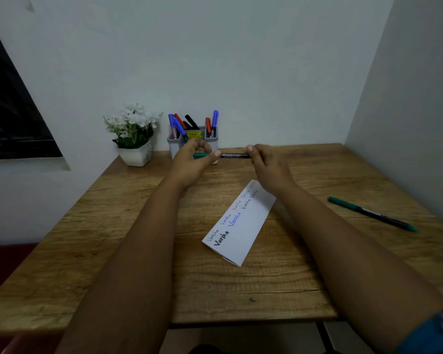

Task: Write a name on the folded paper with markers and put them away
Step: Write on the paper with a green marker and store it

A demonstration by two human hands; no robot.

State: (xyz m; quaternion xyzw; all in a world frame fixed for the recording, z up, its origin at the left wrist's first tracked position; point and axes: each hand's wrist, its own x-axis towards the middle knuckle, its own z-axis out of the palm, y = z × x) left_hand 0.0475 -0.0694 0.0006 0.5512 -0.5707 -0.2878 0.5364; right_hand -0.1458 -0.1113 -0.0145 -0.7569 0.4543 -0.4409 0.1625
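Both hands hold one green-capped black marker [234,155] level above the table's far side. My left hand [193,160] pinches its green cap end, and my right hand [265,162] grips the black barrel's other end. Below them lies the folded white paper [246,233], slanted, with a name written on it several times in black, blue and green. A second green marker [371,213] lies on the table at the right. The grey holder [175,145] behind my left hand stands against the wall with several blue, red and black markers in it.
A white pot of white flowers [134,135] stands left of the holder. The wooden table [113,238] fills a corner, with walls behind and at the right. A dark window is at the far left.
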